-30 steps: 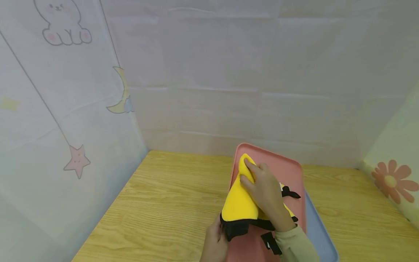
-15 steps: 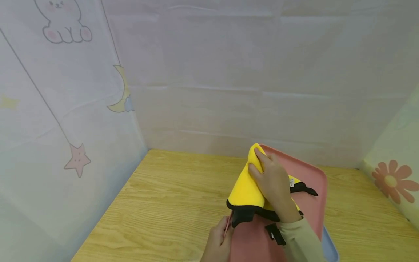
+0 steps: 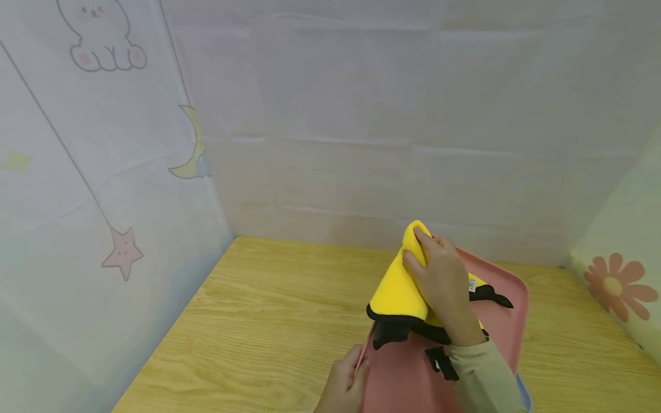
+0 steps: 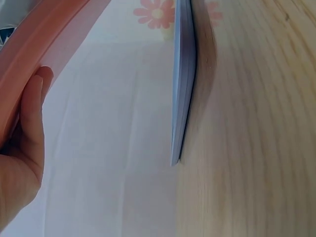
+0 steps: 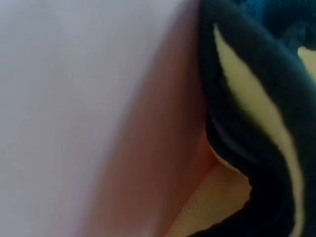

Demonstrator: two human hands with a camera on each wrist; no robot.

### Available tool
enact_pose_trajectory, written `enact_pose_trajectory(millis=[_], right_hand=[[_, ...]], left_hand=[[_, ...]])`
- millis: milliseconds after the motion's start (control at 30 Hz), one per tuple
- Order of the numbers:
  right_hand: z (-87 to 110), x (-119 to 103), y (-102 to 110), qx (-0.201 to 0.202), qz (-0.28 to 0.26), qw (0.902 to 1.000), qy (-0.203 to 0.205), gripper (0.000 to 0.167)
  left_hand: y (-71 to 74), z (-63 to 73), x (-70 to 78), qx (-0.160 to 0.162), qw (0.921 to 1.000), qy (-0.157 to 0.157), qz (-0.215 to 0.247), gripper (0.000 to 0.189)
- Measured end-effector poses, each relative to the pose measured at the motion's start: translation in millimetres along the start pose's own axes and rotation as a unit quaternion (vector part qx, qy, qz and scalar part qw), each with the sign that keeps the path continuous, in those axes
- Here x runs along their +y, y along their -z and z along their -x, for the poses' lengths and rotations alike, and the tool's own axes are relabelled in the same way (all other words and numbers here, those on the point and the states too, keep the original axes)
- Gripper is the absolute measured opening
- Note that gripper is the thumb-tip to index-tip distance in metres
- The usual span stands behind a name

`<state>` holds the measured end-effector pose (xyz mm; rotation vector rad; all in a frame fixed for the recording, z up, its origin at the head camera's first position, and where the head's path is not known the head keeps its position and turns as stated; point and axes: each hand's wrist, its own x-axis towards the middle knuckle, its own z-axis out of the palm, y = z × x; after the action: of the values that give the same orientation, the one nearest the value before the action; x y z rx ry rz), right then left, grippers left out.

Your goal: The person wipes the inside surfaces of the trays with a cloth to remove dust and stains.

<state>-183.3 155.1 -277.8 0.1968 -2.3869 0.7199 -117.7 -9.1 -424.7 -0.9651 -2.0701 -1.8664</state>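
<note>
yellow fabric (image 3: pixel 397 291) is held by the right hand (image 3: pixel 443 280); the left hand (image 3: pixel 343 377) grips the pink tray (image 3: pixel 400 376).

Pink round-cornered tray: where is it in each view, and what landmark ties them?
Head: pink round-cornered tray, lower right of centre.
Left wrist: the tray crosses the upper left corner.
Right wrist: a blurred reddish band near centre may be it.
Shared landmark: left hand gripping the tray's edge, in head and left wrist.
</note>
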Motion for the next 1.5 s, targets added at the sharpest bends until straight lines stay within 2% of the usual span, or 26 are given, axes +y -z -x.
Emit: enact_pose_trajectory(millis=[200, 433, 700, 933, 1133, 1367, 1500], right_hand=[[0.4, 1, 1, -0.001, 0.007, 1.0, 0.002, 0.044], [1.4, 7, 2, 0.005, 0.029, 0.9996, -0.006, 0.043], [2.4, 17, 3, 0.008, 0.034, 0.9994, -0.004, 0.042], [3.1, 30, 5, -0.017, 0.03, 0.9988, -0.034, 0.044], [2.0, 43, 4, -0.028, 0.033, 0.9981, -0.044, 0.046], [0.1, 60, 5, -0.032, 0.055, 0.9968, -0.049, 0.049], [0.4, 70, 6, -0.047, 0.065, 0.994, -0.074, 0.05]], left_hand=[[-2.4, 1.1, -0.3, 0.011, 0.9994, -0.034, 0.003, 0.018], [-2.8, 2.5, 0.7, 0.027, 0.9983, -0.051, 0.0, 0.017], [-1.0, 1.7, 1.7, 0.04, 0.9978, -0.053, 0.001, 0.018], [-0.4, 2.8, -1.6, 0.079, 0.9953, -0.054, -0.017, 0.019], [1.7, 3.4, -0.6, 0.104, 0.9938, -0.04, -0.001, 0.017], [7.0, 3.3, -1.2, 0.111, 0.9934, -0.026, -0.007, 0.017], [10.1, 3.2, -1.6, 0.117, 0.9922, -0.038, -0.02, 0.02]])
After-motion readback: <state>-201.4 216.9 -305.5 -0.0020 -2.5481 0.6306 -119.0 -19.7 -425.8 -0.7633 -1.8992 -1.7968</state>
